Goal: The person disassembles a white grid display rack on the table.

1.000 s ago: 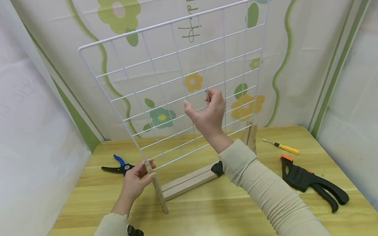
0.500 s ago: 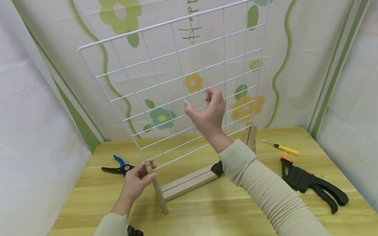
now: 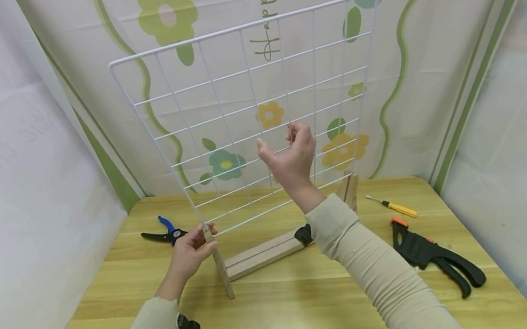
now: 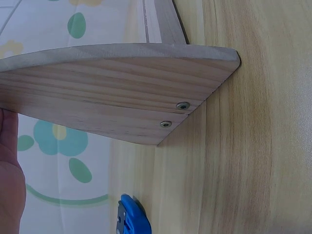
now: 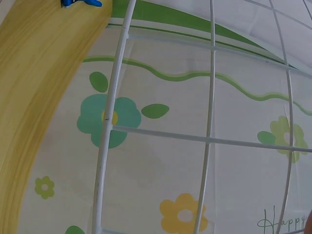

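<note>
Above the middle of the table [image 3: 284, 318], a white wire grid panel [image 3: 255, 105] rises at a slant, its lower corners meeting the tops of the left side piece [image 3: 222, 270] and the right side piece [image 3: 351, 194], which a wooden crossbar [image 3: 265, 253] links below. The left hand [image 3: 189, 254] pinches the top of the left side piece between thumb and fingers, right beside the panel's corner. The right hand [image 3: 293, 158] is half-closed at the lower-middle wires, thumb apart from the curled fingers; I cannot tell whether it truly grips a wire. Farther out, blue-handled pliers [image 3: 172, 230] lie towards the far left corner, a yellow screwdriver [image 3: 400, 208] towards the far right corner, and a black clamp [image 3: 426, 249] near the right edge. The panel could tip or slip off a side piece, I judge, if the right hand's support is loose or the lower corners are not well seated; a twist at the pinched top might also strain the joint. Compared with half a second ago, the panel's top right corner sits slightly higher and farther right, while both hands look practically unmoved.
</note>
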Motion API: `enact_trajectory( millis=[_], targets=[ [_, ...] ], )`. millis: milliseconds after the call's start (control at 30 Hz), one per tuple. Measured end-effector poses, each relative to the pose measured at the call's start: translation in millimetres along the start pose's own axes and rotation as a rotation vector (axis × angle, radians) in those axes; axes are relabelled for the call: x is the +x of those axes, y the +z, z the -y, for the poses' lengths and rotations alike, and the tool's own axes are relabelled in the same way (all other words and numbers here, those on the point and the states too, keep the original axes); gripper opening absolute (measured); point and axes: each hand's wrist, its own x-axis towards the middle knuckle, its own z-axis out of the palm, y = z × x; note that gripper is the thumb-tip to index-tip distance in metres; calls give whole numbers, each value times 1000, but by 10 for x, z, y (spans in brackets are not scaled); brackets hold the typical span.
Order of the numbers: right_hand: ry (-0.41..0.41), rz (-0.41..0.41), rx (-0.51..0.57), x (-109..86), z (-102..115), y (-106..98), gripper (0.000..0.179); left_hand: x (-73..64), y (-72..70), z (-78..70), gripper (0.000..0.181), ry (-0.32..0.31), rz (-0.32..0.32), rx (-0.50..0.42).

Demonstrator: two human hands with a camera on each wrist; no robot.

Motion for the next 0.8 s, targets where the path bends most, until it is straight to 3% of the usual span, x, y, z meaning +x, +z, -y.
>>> enact_trajectory(
  millis=[133, 500, 800],
  targets=[
    [-13, -9, 1, 18, 11, -1, 51, -3, -8, -5, 43, -2, 4, 7],
    [12, 9, -36, 38, 36, -7, 52, -17, -30, 22, 46, 69, -3, -10],
    [44, -10, -38, 6, 29, -47, 52, -31, -27, -2, 34, 99, 3, -1]
  ],
)
